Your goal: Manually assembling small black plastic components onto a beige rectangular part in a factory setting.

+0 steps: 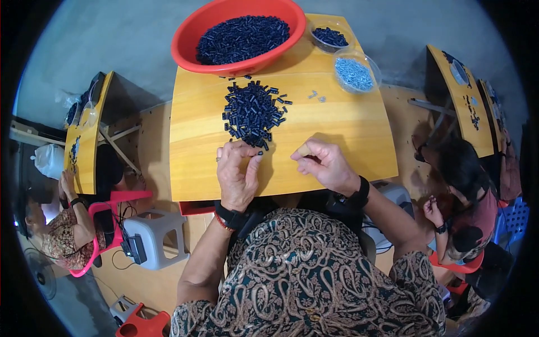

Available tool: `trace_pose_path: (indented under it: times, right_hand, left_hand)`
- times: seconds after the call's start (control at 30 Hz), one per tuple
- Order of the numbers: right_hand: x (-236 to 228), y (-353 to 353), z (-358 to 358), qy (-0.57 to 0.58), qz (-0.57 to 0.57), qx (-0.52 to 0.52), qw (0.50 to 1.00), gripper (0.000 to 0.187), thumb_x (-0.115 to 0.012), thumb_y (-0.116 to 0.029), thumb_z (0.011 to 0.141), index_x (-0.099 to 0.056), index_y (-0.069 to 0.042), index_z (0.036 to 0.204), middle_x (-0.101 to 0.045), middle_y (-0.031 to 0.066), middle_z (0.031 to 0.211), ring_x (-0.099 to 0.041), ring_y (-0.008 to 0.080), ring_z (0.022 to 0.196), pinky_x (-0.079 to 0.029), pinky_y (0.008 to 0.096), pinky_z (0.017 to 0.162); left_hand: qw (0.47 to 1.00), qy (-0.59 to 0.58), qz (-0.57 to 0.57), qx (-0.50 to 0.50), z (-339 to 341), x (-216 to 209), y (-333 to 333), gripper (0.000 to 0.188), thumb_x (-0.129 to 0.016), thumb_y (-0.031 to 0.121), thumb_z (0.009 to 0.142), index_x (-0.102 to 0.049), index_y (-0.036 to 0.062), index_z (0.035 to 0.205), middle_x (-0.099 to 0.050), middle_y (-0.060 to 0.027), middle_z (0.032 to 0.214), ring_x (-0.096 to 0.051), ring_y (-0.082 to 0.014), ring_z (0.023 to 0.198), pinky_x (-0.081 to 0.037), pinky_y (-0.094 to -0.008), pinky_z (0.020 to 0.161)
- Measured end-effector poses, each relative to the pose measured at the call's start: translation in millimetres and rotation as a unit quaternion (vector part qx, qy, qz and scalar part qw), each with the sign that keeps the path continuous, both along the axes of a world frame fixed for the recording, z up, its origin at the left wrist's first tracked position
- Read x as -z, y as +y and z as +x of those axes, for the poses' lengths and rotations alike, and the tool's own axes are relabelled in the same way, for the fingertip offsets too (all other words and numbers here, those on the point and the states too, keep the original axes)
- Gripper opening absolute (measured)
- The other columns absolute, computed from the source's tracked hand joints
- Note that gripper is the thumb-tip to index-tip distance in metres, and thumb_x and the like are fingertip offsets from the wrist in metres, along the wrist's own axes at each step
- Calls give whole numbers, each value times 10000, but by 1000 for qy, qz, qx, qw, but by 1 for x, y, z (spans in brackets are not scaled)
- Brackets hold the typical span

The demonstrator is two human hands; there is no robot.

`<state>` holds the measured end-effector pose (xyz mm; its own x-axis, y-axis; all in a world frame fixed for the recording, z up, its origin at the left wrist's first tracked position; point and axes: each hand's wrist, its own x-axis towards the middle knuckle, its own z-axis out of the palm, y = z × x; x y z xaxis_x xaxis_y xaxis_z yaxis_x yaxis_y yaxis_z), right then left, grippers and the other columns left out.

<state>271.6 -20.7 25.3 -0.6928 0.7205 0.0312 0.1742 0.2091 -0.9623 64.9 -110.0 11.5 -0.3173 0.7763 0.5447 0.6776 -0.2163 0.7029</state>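
My left hand (pixel 238 175) is at the near edge of the pile, thumb and forefinger pinching a small black plastic piece (pixel 260 153). To its right, my right hand (pixel 331 167) hovers over the table with thumb and forefinger drawn together; whatever they may hold is too small to make out. A tan wrap (pixel 304 150) covers one of its fingertips. Just beyond the left hand lies a loose pile of short black plastic pieces (pixel 252 112). A few small silvery metal bits (pixel 317 96) are scattered right of the pile.
A red basin (pixel 179 48) full of black pieces stands at the table's far left. Two clear tubs stand at the far right, one with black pieces (pixel 330 36), one with silvery metal parts (pixel 355 74). People sit at other tables on both sides. A grey stool (pixel 154 238) is at left.
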Motion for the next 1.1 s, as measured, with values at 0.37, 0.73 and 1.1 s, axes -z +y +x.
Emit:
trace_pose_path:
  times: [0.37, 0.73, 1.1]
  right_hand:
    - [-44, -12, -40, 106, -80, -39, 990, 90, -570, 45, 905, -595, 16, 986, -631, 50, 856, -639, 100, 746, -538, 241, 668]
    - [-33, -15, -43, 65, -110, 2, 992, 62, -567, 17, 907, -588, 17, 965, -637, 45, 824, -611, 81, 706, -511, 238, 645]
    - [-31, -21, -57, 67, -29, -6, 997, 130, -588, 79, 853, -615, 7, 958, -641, 38, 840, -626, 88, 780, -529, 257, 694]
  left_hand:
    - [871, -472, -62, 119, 10, 2, -23, 153, -681, 28, 861, -580, 18, 975, -635, -54, 918, -585, -112, 786, -483, -244, 748]
    - [785, -586, -77, 186, 1, 5, -22, 182, -596, 55, 923, -598, 3, 1098, -646, -67, 872, -607, -127, 766, -516, -269, 690]
    - [657, -727, -28, 196, 7, 15, -21, 76, -589, 64, 935, -604, 25, 999, -652, -83, 879, -609, -157, 751, -528, -288, 685]
